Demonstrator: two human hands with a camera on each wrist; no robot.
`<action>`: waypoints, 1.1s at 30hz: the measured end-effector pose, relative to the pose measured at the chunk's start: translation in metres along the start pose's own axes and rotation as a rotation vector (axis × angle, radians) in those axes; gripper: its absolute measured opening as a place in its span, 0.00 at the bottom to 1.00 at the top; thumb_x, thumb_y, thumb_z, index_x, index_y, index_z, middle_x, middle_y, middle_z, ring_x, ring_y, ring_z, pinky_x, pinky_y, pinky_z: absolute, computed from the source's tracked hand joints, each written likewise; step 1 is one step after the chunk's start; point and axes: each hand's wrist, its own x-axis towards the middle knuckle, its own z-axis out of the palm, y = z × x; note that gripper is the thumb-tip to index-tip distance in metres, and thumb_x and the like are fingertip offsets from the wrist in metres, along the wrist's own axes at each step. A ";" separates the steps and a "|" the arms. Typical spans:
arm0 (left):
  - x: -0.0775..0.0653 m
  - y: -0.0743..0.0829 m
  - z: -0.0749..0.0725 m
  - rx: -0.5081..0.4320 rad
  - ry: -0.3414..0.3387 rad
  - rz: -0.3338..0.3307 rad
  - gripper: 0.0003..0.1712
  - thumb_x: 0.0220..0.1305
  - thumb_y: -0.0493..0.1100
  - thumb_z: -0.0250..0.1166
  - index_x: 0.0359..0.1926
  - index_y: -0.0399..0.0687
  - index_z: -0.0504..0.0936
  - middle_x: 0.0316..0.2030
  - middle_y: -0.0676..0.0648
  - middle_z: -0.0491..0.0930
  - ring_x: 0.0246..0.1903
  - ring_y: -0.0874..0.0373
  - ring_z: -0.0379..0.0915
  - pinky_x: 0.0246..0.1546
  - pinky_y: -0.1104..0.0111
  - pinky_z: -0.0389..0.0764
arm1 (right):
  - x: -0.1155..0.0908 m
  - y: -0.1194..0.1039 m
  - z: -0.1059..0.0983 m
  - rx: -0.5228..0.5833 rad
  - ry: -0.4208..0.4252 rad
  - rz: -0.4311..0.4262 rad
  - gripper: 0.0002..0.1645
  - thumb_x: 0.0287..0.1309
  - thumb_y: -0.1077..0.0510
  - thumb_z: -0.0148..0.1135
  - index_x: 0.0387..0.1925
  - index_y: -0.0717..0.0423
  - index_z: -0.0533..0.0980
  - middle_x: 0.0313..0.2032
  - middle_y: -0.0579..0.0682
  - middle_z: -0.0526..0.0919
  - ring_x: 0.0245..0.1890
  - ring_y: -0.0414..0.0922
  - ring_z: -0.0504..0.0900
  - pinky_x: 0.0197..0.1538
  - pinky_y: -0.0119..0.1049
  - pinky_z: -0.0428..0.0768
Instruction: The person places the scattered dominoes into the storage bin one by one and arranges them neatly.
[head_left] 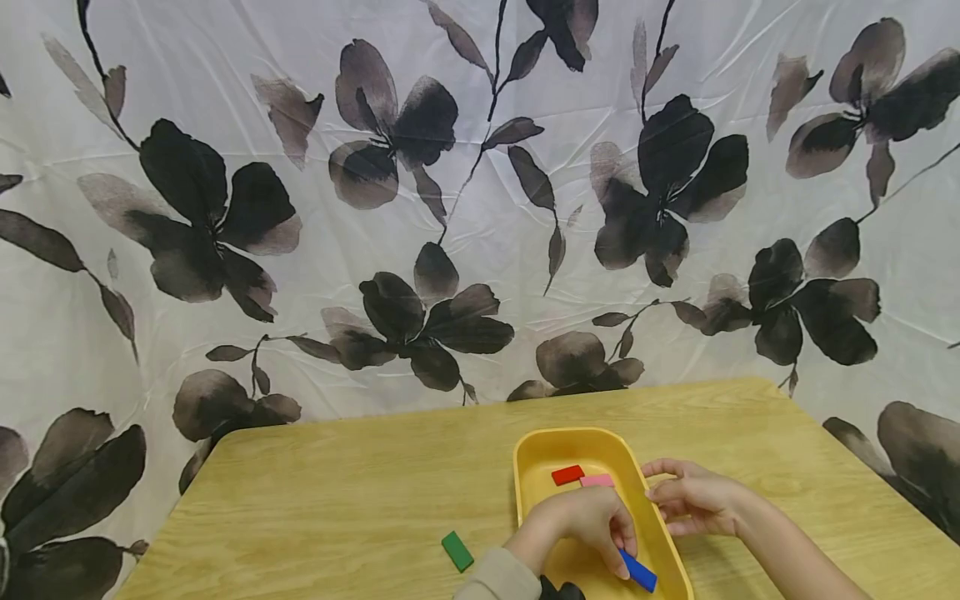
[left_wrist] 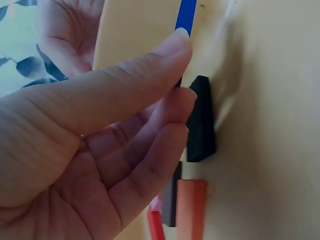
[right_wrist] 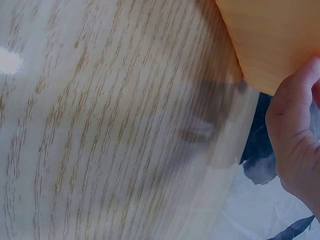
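My left hand (head_left: 588, 521) is over the yellow tray (head_left: 528, 442) and pinches a blue block (head_left: 639, 572) between thumb and fingers. In the left wrist view the blue block (left_wrist: 187, 15) sticks out beyond the thumb tip. Behind those fingers, a black block (left_wrist: 202, 122), a dark brown block (left_wrist: 171, 202) and an orange block (left_wrist: 191, 210) lie in the tray. Toward the tray's far end are a red block (head_left: 567, 475) and a pink block (head_left: 597, 481), partly behind my left hand. My right hand (head_left: 701, 500) touches the tray's right side with loosely bent fingers.
A green block (head_left: 457, 552) lies on the wooden table (head_left: 322, 492), left of the tray. At the back, the table's far edge meets a white cloth (head_left: 300, 250) printed with dark flowers. The tray's raised wall (right_wrist: 275, 45) stands beside my right hand.
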 end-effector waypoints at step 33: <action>-0.018 -0.011 -0.026 -0.230 0.052 0.021 0.14 0.48 0.32 0.72 0.38 0.36 0.81 0.23 0.53 0.76 0.23 0.69 0.69 0.28 0.79 0.71 | 0.002 0.000 -0.001 0.011 0.006 0.010 0.22 0.59 0.65 0.53 0.54 0.62 0.60 0.31 0.50 0.78 0.27 0.39 0.77 0.33 0.31 0.80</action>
